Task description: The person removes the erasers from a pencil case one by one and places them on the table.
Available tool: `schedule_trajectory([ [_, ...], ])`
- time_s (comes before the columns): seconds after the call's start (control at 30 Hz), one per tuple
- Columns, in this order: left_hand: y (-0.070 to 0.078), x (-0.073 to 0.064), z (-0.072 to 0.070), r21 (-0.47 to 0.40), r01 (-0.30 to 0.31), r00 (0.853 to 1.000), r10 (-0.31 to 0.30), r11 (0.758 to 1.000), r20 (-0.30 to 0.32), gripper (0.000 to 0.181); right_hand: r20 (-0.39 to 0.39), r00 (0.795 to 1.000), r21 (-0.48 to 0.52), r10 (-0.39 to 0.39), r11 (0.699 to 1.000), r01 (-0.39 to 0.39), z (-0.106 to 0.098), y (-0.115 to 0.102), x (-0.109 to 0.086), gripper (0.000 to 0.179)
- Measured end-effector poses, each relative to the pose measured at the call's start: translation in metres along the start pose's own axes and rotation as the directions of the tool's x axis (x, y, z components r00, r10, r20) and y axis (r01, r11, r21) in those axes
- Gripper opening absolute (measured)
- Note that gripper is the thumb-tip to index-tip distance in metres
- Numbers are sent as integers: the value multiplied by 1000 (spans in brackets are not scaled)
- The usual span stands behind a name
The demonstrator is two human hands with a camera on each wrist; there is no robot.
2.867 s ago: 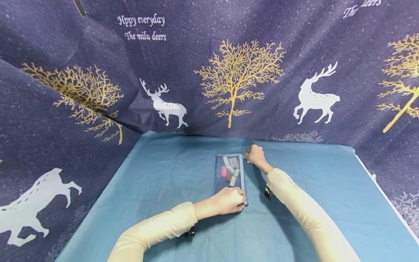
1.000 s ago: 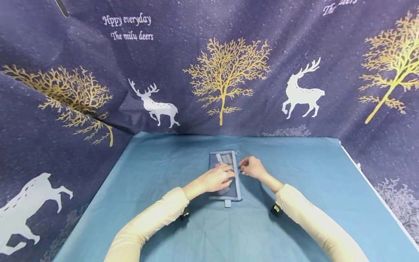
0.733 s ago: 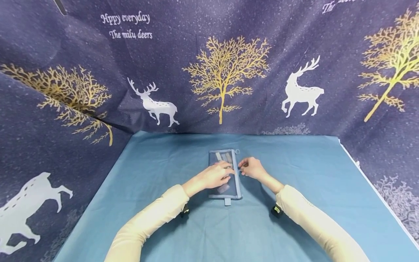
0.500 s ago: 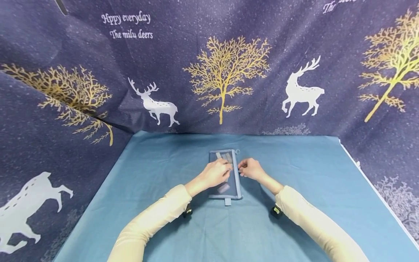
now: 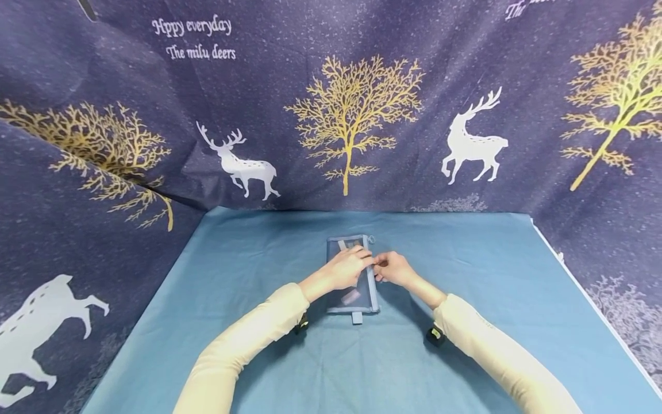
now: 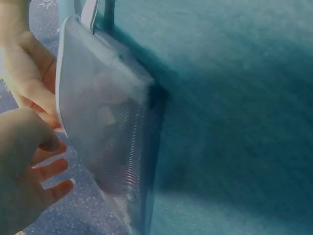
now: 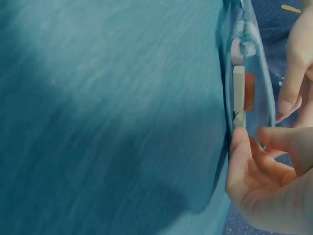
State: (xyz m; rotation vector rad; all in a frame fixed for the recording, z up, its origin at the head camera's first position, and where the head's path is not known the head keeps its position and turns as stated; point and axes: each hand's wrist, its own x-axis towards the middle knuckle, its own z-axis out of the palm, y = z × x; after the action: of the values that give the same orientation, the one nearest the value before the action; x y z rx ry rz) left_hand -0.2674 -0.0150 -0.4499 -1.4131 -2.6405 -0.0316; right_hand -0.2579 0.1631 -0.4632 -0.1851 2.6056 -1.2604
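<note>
A flat mesh zip pouch (image 5: 373,294) lies on the blue cloth with its zipper side to the right. In the right wrist view its mouth gapes, showing a pale block (image 7: 238,90) and a reddish-brown block (image 7: 250,91) inside. My right hand (image 5: 396,270) pinches the edge of the mouth, with one finger against the lower side of the opening. My left hand (image 5: 343,269) is over the pouch, fingers loosely bent and reaching to the same edge beside the right fingertips. Through the mesh shows a pinkish block (image 5: 350,296); other contents are hidden under the left hand.
A ring pull (image 5: 371,239) sits at the pouch's far right corner, and a fabric tab (image 5: 357,318) sticks out at the near end. Behind the blue cloth (image 5: 248,276) hangs a dark curtain (image 5: 310,34) printed with deer and trees.
My left hand has gone from the pouch's near end to its middle, then right to the mouth edge. My right hand has come from the far corner down to that edge.
</note>
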Motion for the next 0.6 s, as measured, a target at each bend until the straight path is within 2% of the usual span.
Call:
schedule_trajectory([
  [0.13,2,3,-5,27,-3,999,2,1000,44,55,45,999,20,-26,1000,25,-3,0,0,24],
  [0.3,3,7,-9,82,3,996,-10,997,90,41,88,994,33,-64,998,62,-2,-3,-1,26],
  [0.5,2,9,-14,68,-6,995,-1,998,99,34,106,990,-41,-98,994,103,2,-2,0,32],
  [0.6,-1,9,-18,30,-14,996,12,999,90,33,106,989,-56,-104,992,111,3,-1,0,31],
])
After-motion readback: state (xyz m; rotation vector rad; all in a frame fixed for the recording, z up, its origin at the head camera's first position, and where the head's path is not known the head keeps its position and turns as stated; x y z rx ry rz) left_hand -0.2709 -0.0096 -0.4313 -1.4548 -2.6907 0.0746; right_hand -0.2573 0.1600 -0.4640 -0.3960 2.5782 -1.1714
